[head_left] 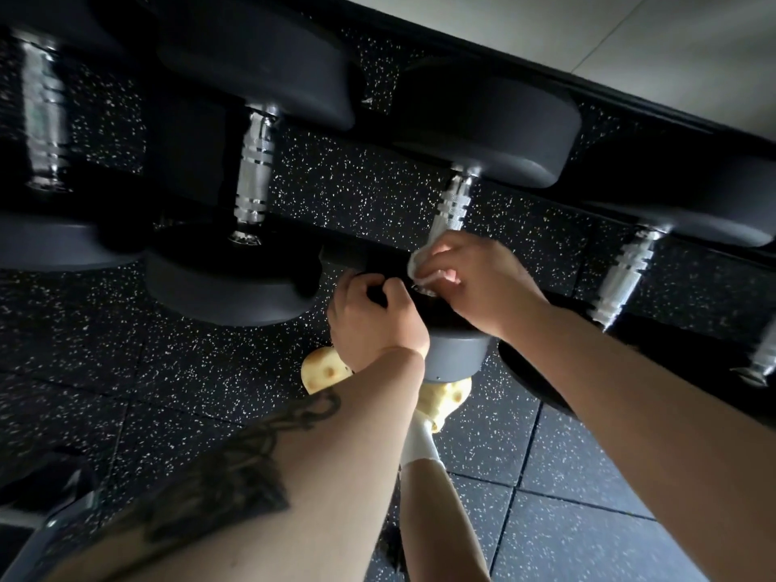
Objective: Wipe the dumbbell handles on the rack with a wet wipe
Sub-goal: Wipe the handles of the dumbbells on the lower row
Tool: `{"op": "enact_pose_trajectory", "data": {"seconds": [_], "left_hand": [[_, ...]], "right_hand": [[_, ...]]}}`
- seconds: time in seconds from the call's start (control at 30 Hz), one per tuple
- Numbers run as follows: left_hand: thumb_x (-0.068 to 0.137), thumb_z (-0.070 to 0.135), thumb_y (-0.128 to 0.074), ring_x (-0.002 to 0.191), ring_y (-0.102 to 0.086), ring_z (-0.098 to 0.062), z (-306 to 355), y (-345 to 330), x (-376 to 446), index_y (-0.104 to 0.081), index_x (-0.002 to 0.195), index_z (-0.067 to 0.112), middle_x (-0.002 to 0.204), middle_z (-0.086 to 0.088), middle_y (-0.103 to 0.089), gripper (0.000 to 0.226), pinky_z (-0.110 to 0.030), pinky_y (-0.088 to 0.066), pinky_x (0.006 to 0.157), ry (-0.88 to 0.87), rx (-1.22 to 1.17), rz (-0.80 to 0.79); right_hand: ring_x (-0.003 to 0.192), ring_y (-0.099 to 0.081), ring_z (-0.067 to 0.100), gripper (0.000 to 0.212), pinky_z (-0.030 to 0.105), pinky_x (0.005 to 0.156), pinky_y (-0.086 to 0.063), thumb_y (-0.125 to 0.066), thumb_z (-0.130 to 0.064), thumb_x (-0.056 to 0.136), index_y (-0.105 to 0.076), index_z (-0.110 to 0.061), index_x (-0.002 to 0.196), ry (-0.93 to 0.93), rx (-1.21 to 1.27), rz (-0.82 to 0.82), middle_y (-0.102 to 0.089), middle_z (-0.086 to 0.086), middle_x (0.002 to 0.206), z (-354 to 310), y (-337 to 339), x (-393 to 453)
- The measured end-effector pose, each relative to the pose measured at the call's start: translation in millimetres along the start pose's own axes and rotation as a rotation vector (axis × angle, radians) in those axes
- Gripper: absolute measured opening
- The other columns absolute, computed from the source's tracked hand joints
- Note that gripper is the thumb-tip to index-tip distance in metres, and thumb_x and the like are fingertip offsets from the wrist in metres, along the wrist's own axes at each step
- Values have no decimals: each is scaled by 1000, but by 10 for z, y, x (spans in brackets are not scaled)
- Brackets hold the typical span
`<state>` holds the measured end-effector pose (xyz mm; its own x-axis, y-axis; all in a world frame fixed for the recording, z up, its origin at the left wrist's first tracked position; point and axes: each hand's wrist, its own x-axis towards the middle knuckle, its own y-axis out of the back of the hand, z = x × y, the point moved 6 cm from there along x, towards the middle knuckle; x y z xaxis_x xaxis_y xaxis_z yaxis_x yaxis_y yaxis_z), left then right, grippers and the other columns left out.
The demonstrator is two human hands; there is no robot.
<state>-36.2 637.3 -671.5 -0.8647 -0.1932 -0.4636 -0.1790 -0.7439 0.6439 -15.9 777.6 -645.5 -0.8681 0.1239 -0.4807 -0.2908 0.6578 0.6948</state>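
Gleaming knurled chrome handle (pixel 451 205) wears white wipe (pixel 424 262).

A right hand (pixel 474 279) wraps a white wet wipe (pixel 424 266) around a chrome dumbbell handle (pixel 453 205) while the left hand (pixel 373 321) grips the dumbbell's near black head (pixel 455 354).
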Motion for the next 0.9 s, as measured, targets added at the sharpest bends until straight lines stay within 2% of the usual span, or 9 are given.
{"op": "enact_pose_trajectory", "data": {"seconds": [0.17,0.23,0.37,0.5,0.57,0.63,0.73,0.83,0.9], "left_hand": [[67,45,-31,113,-49,-20,-1,-2,-17,-69,86,21,125,6,-60,49,-39,-40,96,27,-11,-28],[69,39,-35,114,-49,-19,-3,-11,-12,-69,85,23,125,8,-60,41,-40,-40,96,35,-16,-32],[70,38,-35,118,-46,-15,-27,-17,-16,-69,88,25,129,13,-57,41,-38,-41,97,51,-9,-31],[70,39,-35,117,-45,-14,-28,-24,-15,-70,90,24,130,14,-56,43,-34,-40,96,43,-16,-29],[70,39,-35,116,-46,-14,-26,-23,-19,-71,90,24,129,13,-57,43,-34,-41,94,41,-13,-28],[70,38,-35,114,-47,-14,-20,-22,-14,-71,89,24,127,13,-58,43,-34,-42,92,29,-2,-23],[70,39,-35,113,-48,-15,-26,-25,-3,-70,87,24,125,13,-59,42,-35,-43,91,39,4,-17],[70,40,-34,114,-49,-15,-31,-22,-13,-70,86,24,126,14,-58,42,-38,-44,92,39,17,-15],[69,40,-34,114,-50,-16,-29,-16,-17,-69,86,24,125,13,-59,42,-39,-44,92,29,17,-12]], "right_hand": [[95,-57,8,24,25,89,-46,-63,-8,86,-73,-29,93,-48,136,-125,-59,-9,113,58,-87,-81],[92,-57,0,20,22,90,-45,-66,-8,85,-73,-26,85,-98,162,-167,-62,-12,106,210,-52,-85],[89,-62,7,18,20,74,-45,-68,-18,86,-70,-36,88,-320,281,-110,-65,-16,96,518,-143,-129],[91,-62,15,13,24,70,-45,-66,-29,87,-73,-35,96,-488,305,-48,-68,-6,111,562,-245,-90],[85,-63,13,13,21,64,-47,-66,-30,86,-72,-38,94,-497,230,-41,-69,-5,107,481,-175,-155],[71,-60,6,14,14,52,-42,-65,-28,87,-72,-41,88,-432,273,-28,-69,-8,100,365,-117,-269],[75,-63,11,14,22,58,-49,-64,-30,87,-71,-42,86,-458,410,25,-70,-6,101,285,-94,-405],[65,-58,10,14,19,48,-40,-63,-28,89,-73,-38,90,-607,337,74,-70,-2,99,359,-99,-376],[61,-58,6,14,15,43,-36,-63,-27,87,-73,-37,90,-583,322,53,-71,-3,91,250,-103,-298]]}}
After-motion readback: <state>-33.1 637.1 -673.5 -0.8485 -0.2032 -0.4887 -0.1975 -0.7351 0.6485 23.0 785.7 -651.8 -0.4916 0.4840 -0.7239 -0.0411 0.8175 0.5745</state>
